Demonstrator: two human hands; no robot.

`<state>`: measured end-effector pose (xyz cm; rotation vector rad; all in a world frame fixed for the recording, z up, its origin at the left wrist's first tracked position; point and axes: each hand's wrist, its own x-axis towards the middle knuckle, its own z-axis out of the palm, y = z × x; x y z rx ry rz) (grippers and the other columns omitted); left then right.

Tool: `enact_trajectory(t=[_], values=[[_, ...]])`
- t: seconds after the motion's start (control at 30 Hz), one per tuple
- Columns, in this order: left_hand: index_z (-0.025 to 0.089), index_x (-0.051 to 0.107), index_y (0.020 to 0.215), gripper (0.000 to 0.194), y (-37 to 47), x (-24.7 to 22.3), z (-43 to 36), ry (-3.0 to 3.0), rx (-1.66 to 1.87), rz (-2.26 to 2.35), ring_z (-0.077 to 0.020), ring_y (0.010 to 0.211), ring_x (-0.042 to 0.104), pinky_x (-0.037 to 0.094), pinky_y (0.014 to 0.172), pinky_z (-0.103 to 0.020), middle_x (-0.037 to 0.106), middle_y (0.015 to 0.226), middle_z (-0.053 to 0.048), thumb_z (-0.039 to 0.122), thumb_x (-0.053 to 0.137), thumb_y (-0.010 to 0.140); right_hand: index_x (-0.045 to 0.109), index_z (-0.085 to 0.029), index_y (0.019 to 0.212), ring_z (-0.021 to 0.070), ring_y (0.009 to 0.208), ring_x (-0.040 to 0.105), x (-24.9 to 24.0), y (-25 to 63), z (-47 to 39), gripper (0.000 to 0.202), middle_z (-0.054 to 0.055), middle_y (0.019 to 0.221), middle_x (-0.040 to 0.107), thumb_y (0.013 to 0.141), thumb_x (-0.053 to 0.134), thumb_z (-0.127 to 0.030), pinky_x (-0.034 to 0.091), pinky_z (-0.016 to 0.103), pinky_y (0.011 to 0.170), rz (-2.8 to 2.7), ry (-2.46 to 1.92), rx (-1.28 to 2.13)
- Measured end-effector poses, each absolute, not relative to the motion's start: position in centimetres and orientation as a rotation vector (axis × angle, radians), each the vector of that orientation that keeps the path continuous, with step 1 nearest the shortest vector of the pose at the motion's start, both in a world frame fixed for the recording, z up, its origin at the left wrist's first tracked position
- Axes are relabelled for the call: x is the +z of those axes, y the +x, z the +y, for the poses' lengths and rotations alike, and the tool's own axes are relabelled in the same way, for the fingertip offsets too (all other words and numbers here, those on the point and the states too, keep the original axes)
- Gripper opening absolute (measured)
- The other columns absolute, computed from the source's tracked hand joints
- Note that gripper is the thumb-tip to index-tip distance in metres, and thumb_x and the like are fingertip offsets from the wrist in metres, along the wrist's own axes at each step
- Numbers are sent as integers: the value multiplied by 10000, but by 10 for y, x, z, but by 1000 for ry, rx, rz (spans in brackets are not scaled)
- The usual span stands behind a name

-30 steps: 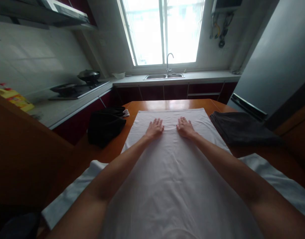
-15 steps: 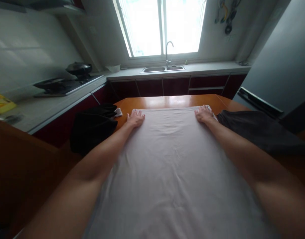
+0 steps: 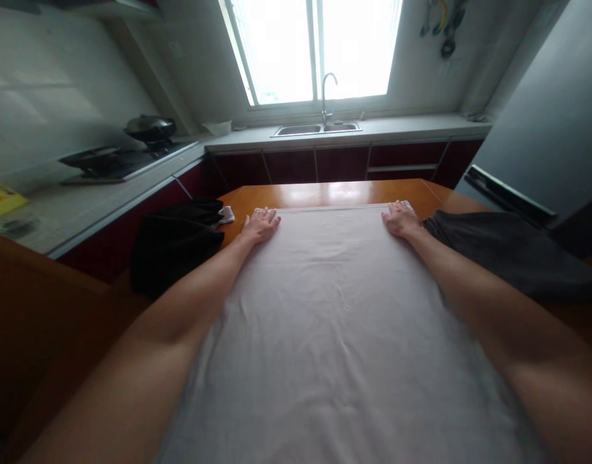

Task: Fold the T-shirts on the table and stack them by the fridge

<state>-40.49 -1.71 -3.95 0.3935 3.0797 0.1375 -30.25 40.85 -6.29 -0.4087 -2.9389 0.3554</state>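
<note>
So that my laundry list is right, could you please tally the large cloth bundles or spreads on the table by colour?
White cloth: 1, spread out
Black cloth: 1, bundled
Grey cloth: 1
Total: 3
The small white piece beside the black cloth is left out; I cannot tell whether it is separate.

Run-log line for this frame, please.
left hand: flat on shirt, far corner | right hand: flat on opposite far corner | shirt: spread, wrinkled
</note>
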Motion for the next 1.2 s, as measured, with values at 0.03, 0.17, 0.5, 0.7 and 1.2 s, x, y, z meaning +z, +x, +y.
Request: enact_trajectory(t=[0.03, 0.17, 0.5, 0.7, 1.2], values=[[213, 271, 1612, 695, -403, -37, -25, 385, 139, 3087, -336, 1558, 124, 99, 1217, -620, 163, 1694, -110, 584, 196, 1029, 353, 26, 1535, 320, 1520, 217, -61, -300, 407, 610, 280, 1633, 236, 1051, 345, -345, 150, 486, 1208, -2921, -397, 354], [216, 272, 1610, 675, -350, -28, -8, 708, 106, 3067, -314, 1564, 101, 101, 1227, -576, 174, 1693, -102, 576, 211, 1043, 375, -49, 1542, 279, 1527, 213, -54, -283, 351, 575, 203, 1656, 245, 1050, 352, -346, 165, 436, 1216, -2890, -202, 378], [252, 296, 1603, 622, -180, -49, -54, 898, 144, 2935, -288, 1562, 135, 148, 1236, -534, 196, 1687, -77, 546, 215, 1061, 407, -113, 1538, 285, 1514, 284, -59, -147, 246, 569, 166, 1641, 306, 1033, 358, -372, 246, 474, 1210, -2927, 385, 395], [181, 363, 1569, 602, -163, -28, -55, 575, 198, 3108, -291, 1548, 197, 178, 1230, -545, 293, 1655, -119, 488, 222, 1070, 482, -45, 1467, 286, 1478, 349, -56, -119, 283, 526, 206, 1580, 409, 1003, 367, -264, 248, 467, 1205, -2719, -33, 284], [277, 342, 1586, 621, -83, -53, -6, 958, 126, 2998, -325, 1547, 188, 199, 1213, -577, 234, 1678, -62, 561, 281, 1037, 333, 4, 1553, 260, 1536, 224, -75, -43, 352, 673, 197, 1648, 266, 1033, 313, -423, 144, 381, 1243, -3052, -239, 215]])
